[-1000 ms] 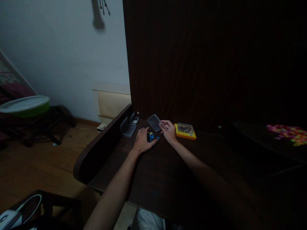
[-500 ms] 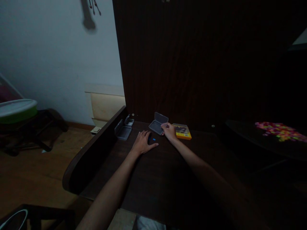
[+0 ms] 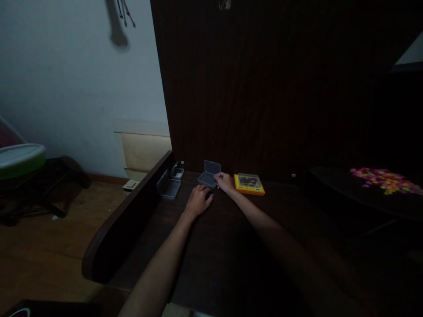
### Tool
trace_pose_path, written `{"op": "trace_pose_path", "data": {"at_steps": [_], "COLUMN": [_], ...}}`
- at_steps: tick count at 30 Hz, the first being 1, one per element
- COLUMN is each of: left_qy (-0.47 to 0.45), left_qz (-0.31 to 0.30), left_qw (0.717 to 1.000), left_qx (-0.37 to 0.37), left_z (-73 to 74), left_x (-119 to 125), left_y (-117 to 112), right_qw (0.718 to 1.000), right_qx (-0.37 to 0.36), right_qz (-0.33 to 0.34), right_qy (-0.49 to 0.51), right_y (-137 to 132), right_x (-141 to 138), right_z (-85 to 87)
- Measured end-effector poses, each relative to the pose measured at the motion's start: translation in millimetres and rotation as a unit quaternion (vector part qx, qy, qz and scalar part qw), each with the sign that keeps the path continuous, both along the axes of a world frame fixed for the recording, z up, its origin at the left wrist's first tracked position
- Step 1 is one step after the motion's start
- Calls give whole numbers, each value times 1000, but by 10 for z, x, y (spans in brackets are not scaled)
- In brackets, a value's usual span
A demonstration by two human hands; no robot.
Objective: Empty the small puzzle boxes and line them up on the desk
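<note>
Noted on dark desk, at 1 o'clock from left hand: clear case, open, with lid upright along far edge. Saw right hand at near-right edge of case, fingertips pinching rim. Saw left hand low over desk, fingers bent, with small blue object showing beside thumb at 2 o'clock; too dark to tell whether gripping or only covering. Logged second clear case, open, at 10 o'clock from left hand; smaller open case at 11. Logged yellow box at 3 o'clock from right hand; pink-and-yellow pile same bearing, well apart.
</note>
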State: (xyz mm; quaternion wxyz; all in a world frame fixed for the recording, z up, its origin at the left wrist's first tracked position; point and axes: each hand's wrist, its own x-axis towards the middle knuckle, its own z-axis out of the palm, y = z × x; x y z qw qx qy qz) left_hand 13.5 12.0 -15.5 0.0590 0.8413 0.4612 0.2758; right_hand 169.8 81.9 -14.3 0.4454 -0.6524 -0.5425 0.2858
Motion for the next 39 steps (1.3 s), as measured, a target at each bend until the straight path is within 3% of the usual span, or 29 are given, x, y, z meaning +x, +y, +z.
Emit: {"op": "trace_pose_path", "data": {"at_steps": [6,12,19,24,29,32,39], "left_qy": [-13,-57,-85,-123,-114,-83,30], "left_qz": [83,165,143,121,132,122,39], "left_qw": [996,985,985,984,982,986,997], "left_qx": [18,-13,-42,-50,-73,-77,-58], "left_z": [41,37,-22,-11,37,40,16], "left_x": [-5,-19,-56,-76,-136,-168,-115], "left_y": [-25,31,79,90,-11,-107,-103], "right_qw": [999,998,997,995,979,940,895], "right_qx": [11,24,42,75,131,194,123], "right_qz": [-25,-43,-34,37,121,164,171], "right_qy": [-20,-32,-46,-59,-94,-226,-394], "right_y": [188,260,227,46,-260,-404,-596], "right_x": [-193,-378,-378,-337,89,560,1536], "right_z": [-48,-108,-129,-85,116,258,417]}}
